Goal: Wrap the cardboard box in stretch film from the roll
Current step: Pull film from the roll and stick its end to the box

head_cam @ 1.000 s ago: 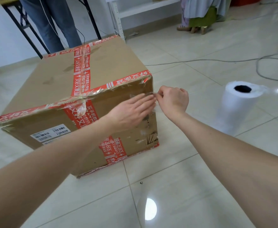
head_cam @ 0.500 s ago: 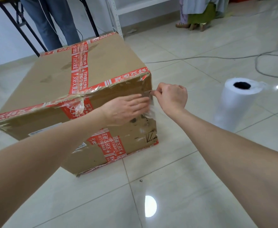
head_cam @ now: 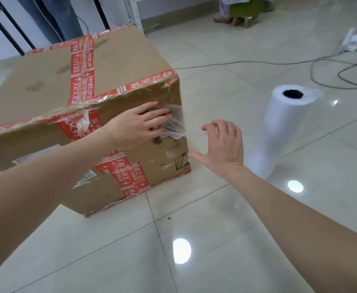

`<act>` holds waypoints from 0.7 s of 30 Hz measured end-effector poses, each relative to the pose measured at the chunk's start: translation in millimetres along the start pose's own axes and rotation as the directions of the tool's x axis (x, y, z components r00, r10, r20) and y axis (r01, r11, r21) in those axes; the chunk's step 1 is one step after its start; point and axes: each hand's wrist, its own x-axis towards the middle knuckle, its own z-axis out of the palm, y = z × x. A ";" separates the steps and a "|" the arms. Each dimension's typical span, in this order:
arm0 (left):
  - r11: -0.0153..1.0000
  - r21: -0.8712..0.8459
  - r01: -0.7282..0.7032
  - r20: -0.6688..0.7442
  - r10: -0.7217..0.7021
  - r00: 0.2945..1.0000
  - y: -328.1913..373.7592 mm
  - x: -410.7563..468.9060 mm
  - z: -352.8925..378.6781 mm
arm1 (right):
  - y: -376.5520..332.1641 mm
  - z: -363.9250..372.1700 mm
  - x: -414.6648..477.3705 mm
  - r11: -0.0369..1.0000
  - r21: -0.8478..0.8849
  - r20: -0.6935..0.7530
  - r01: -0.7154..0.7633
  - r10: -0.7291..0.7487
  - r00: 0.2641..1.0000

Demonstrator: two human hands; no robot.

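The right hand (head_cam: 224, 149) had let go of the film (head_cam: 176, 123) and spread open, the left hand (head_cam: 139, 125) pressing it flat to the box (head_cam: 120, 66), so the roll (head_cam: 279, 127) seemed next.

Matt cardboard box (head_cam: 120, 66), glossy floor tiles (head_cam: 226, 240).

A glossy pale tiled floor (head_cam: 215, 261) mirrors round lights. A thin grey cable (head_cam: 236, 64) crosses it towards a white power strip (head_cam: 350, 42), with dark cables (head_cam: 342, 79) looping nearby. Along the back are jeans-clad legs (head_cam: 52, 17), black stand legs (head_cam: 6, 28), a white shelf frame (head_cam: 134, 13) and sandalled feet (head_cam: 222, 19).
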 end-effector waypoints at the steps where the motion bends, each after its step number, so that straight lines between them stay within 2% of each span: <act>1: 1.000 -0.013 0.006 -0.004 -0.006 1.000 0.5 0.2 -0.4 | 5.5 1.8 -9.2 0.999 -0.054 0.058 -0.011 0.014 0.998; 4: 0.999 -0.037 0.037 -0.003 -0.037 0.999 1.9 0.9 -3.7 | 22.4 4.8 -28.0 0.980 -0.195 0.082 -0.034 0.051 0.995; 7: 0.996 -0.056 0.074 -0.002 -0.075 0.997 5.2 0.8 -4.4 | 32.7 3.5 -41.0 0.967 -0.245 0.089 -0.072 0.097 0.991; 11: 0.985 -0.128 0.112 -0.042 -0.118 0.992 7.9 3.7 -9.7 | 30.4 6.2 -49.4 0.970 -0.205 0.188 -0.131 0.171 0.967; 15: 0.978 -0.166 0.125 -0.069 -0.138 0.988 11.4 7.5 -15.1 | 22.1 12.9 -54.9 0.978 -0.164 0.241 -0.128 0.166 0.956; 21: 0.992 -0.096 0.082 0.025 -0.080 0.997 3.1 -2.1 -9.4 | 3.8 23.2 -71.8 0.986 -0.141 0.386 -0.086 0.135 0.913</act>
